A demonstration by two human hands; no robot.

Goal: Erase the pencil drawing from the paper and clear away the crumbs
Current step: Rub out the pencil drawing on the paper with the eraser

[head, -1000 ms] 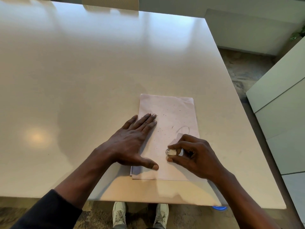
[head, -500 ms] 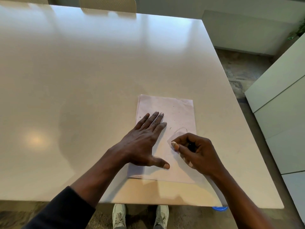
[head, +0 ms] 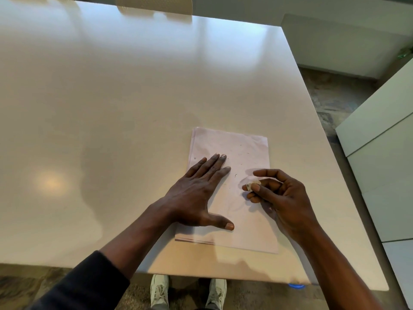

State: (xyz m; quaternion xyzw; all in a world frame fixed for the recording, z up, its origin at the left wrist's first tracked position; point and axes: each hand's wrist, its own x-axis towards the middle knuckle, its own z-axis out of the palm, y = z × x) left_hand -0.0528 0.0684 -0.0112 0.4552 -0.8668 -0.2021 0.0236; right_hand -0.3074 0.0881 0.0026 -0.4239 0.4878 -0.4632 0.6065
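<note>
A small stack of pale paper lies near the front edge of the white table. My left hand presses flat on the paper's left half, fingers straight and thumb spread. My right hand hovers over the paper's right side and pinches a small white eraser between thumb and fingers. A few dark eraser crumbs are scattered on the upper part of the sheet. Only faint pencil traces show near the sheet's middle.
A chair back stands at the table's far edge. White cabinets line the right side, close to the table's right edge. My shoes show below the front edge, and a blue object peeks out under the table.
My right hand rubbed the eraser up over the pencil loop, then lifted; the loop is now nearly gone. My left hand slid further onto the paper. Fewer crumbs show.
</note>
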